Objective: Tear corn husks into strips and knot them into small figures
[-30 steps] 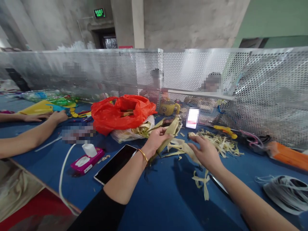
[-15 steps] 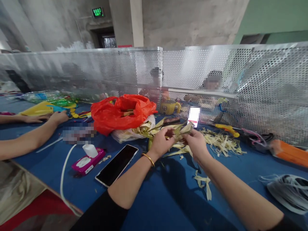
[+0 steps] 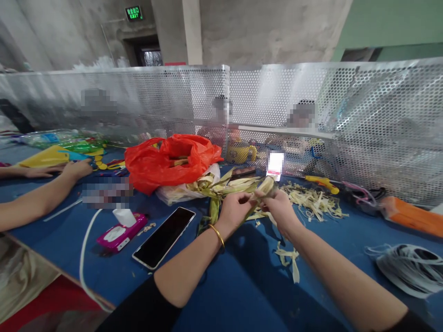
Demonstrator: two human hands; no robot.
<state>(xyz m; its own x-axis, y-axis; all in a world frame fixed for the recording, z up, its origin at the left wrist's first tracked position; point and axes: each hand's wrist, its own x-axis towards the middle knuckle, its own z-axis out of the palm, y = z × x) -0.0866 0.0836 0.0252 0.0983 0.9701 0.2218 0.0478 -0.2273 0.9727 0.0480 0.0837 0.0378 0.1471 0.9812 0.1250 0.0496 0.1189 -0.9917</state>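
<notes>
Dried corn husk (image 3: pixel 266 185) is pinched between both hands above the blue table (image 3: pixel 221 281). My left hand (image 3: pixel 236 211), with a gold bangle at the wrist, is closed on its lower part. Close beside it, my right hand (image 3: pixel 281 210) grips the upper end, its fingertips partly hidden by the husk. Longer husk strips (image 3: pixel 230 185) lie behind my left hand, by the red plastic bag (image 3: pixel 169 161). A heap of pale shredded husk (image 3: pixel 316 203) sits just beyond my right hand. One torn scrap (image 3: pixel 289 259) rests on the table below it.
A black-screened phone (image 3: pixel 164 237) and a magenta power strip (image 3: pixel 121 234) lie left of my arm. A yellow-handled tool (image 3: pixel 323 183), an orange package (image 3: pixel 411 216) and a cord bundle (image 3: pixel 410 267) are at right. A perforated metal screen (image 3: pixel 284 92) stands behind. Another person's hand (image 3: pixel 78 169) works at left.
My right hand has moved from the loose husk strips on the table to the husk in my left hand. Both hands now hold it together. The whole view has shifted slightly.
</notes>
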